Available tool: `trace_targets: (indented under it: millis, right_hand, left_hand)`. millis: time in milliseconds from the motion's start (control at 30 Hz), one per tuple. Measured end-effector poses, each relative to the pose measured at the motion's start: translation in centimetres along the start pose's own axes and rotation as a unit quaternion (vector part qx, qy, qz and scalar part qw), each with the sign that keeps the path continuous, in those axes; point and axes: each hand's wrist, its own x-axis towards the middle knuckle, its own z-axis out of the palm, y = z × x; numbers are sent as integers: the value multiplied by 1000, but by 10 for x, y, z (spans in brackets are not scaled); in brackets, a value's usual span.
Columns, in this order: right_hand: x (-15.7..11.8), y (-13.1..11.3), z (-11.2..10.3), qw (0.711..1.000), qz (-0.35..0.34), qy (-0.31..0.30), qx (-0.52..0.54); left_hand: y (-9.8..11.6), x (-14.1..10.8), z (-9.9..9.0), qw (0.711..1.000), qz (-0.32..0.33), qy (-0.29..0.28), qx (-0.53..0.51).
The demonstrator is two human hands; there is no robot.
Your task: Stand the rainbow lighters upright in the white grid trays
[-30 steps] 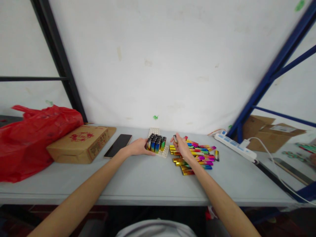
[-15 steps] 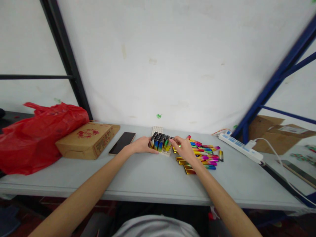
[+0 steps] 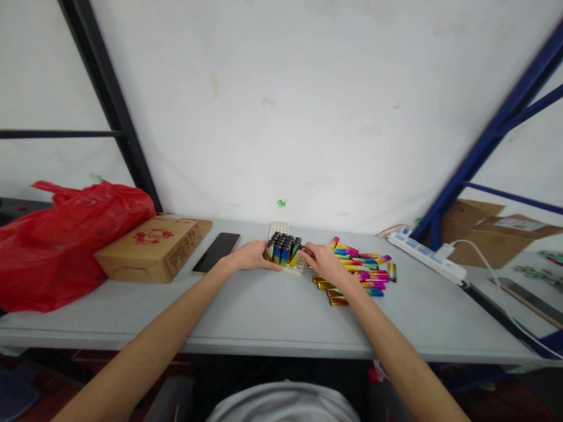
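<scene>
Several upright lighters (image 3: 281, 247) with black tops and shiny multicoloured bodies stand packed together on a white studded tray (image 3: 280, 227). My left hand (image 3: 253, 256) is wrapped round the left side of the group, thumb along the front and the other fingers partly hidden behind. At the group's right side, my right hand (image 3: 324, 261) pinches a yellowish lighter (image 3: 295, 258), which leans slightly and touches the others. To the right of that hand lies a loose pile of metallic lighters (image 3: 367, 276) in gold, pink, blue and green, partly covered by my right forearm.
On the left a phone (image 3: 217, 252), a cardboard box (image 3: 153, 249) and a red plastic bag (image 3: 74, 240) lie on the grey table (image 3: 264, 316). A white power strip (image 3: 426, 256) with a plugged-in cable runs along the right. An open carton (image 3: 492, 231) sits beyond the blue frame.
My right hand has moved a little left, bringing the pinched lighter in against the standing group. My left hand keeps its place round the lighters. The whole view has shifted slightly.
</scene>
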Motion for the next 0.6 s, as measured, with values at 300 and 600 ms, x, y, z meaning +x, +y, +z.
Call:
trace_targets:
  millis: [300, 600]
  right_hand:
    - [1, -3, 3, 1000, 18, 1, -13]
    - [-27, 99, -35, 996, 63, 58, -38]
  left_hand:
    - [-2, 1, 1, 1000, 5, 3, -6]
    - [-7, 3, 3, 1000, 1, -12, 5]
